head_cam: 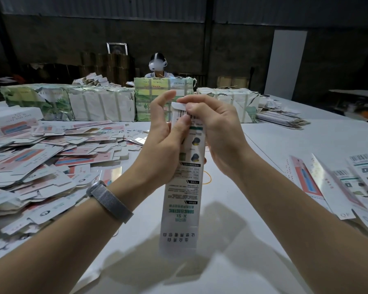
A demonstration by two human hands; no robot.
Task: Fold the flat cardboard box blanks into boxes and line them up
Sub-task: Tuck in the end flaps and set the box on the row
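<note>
Box (182,183): a long, narrow printed carton, held upright over the table's (285,145) near middle, lower end low over the surface; whether it rests there cannot be told.
Left hand (165,149): grips the box's upper part from the left, thumb pressed on the barcode face, fingers curled round the back; index finger raised clear.
Right hand (212,132): pinches the top flap (177,106) between thumb and curled fingers, bending it over the open end.
Step, as judged: closing the top end; the tuck appears not yet seated.
Blanks (40,162): a loose heap of flat blanks along the left edge; a further fanned stack (280,119) toward the far right.
Finished row (348,185): boxes lying side by side at the right edge.
Bundles (98,102): wrapped packs along the far edge; a person sits behind them.
Risk 1: flap creased or torn, if forced in at an angle.
Risk 2: body crushed out of square, if the left grip tightens while the flap is pushed.
Risk 3: bottom end springing open; its closure cannot be seen.
Risk 4: forearm brushing the heap and sliding blanks across the work area.
</note>
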